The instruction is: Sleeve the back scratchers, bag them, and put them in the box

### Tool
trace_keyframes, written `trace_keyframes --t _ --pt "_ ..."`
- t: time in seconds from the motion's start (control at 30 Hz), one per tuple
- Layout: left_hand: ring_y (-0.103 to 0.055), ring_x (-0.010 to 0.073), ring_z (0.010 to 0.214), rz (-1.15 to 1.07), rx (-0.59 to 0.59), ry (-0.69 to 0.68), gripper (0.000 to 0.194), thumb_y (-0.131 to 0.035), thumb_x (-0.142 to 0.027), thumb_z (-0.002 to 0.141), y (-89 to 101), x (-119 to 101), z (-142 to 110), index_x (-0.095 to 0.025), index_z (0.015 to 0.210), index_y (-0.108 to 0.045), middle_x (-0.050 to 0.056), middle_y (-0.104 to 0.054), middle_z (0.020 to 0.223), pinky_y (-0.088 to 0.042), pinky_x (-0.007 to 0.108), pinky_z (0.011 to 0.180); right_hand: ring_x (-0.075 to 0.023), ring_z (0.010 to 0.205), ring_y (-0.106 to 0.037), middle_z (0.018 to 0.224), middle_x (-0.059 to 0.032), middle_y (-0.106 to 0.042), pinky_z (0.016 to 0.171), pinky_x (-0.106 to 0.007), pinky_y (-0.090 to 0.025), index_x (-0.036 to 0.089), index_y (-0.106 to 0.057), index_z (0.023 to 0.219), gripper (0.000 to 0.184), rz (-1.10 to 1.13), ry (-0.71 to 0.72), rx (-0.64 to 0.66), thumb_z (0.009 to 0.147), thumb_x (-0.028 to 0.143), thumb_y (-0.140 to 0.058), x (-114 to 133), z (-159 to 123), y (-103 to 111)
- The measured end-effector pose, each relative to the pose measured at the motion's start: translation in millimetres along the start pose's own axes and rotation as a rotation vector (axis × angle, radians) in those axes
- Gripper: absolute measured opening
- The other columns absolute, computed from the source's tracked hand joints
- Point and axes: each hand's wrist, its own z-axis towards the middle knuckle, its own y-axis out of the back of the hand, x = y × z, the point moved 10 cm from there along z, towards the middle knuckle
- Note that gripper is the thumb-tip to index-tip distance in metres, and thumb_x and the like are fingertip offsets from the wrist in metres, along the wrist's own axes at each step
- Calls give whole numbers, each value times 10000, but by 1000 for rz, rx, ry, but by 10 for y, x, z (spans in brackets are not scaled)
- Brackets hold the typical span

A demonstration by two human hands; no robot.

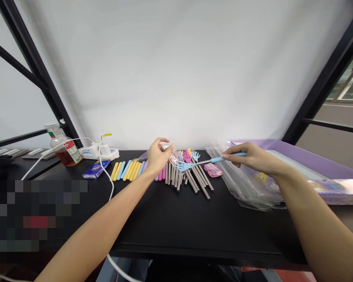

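Observation:
My right hand (244,156) pinches the light blue handle of a back scratcher (206,161). Its blue claw head points left, close to my left hand (159,156). The fingers of that hand are closed on a crinkled clear plastic bag (174,157); the claw head lies at or in front of the bag, and I cannot tell if it is inside. Below the hands lie several metal back scratcher rods (194,180) with coloured claw heads (187,156). Left of them is a row of yellow, blue, purple and pink handles (132,171), partly hidden by my left arm.
Clear plastic bags (250,192) lie beside a purple box (308,160) on the right. Pink cards (213,170) sit near the rods. At left are a blue packet (95,169), a power strip (111,153), a glass bottle (65,147) and a white cable (110,180) across the black table (188,223).

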Motion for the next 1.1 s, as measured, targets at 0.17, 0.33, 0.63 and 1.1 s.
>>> trace_keyframes --t 0.17,0.33,0.63,1.1 --pt "-682 179 602 37 -10 -6 288 -738 -294 784 29 5 19 -214 1017 -587 -74 -462 603 -504 213 475 -154 579 -460 630 -32 -583 538 -309 -317 227 -762 781 540 -8 -23 -14 765 754 -644 -47 7 3" --pt "-666 169 590 72 -37 6 276 -728 -267 794 56 35 38 -214 1026 -587 -71 -467 618 -538 236 483 -185 682 -539 739 -41 -668 629 -324 -400 251 -787 886 482 -20 -15 -32 805 704 -645 -44 21 -28" --pt "-680 180 682 41 -33 72 275 -712 -257 829 39 73 20 -223 1059 -564 -51 -511 639 -584 269 520 -251 885 -622 981 -66 -736 790 -374 -465 270 -797 1017 429 19 94 -122 830 633 -666 31 43 30" --pt "-702 171 944 -318 234 -17 477 -714 -242 856 -447 -140 -294 -260 1293 -523 8 -629 893 -557 380 972 -108 533 -312 584 75 -343 506 -259 -246 237 -541 1002 453 393 -12 -125 856 656 -628 16 88 -178"
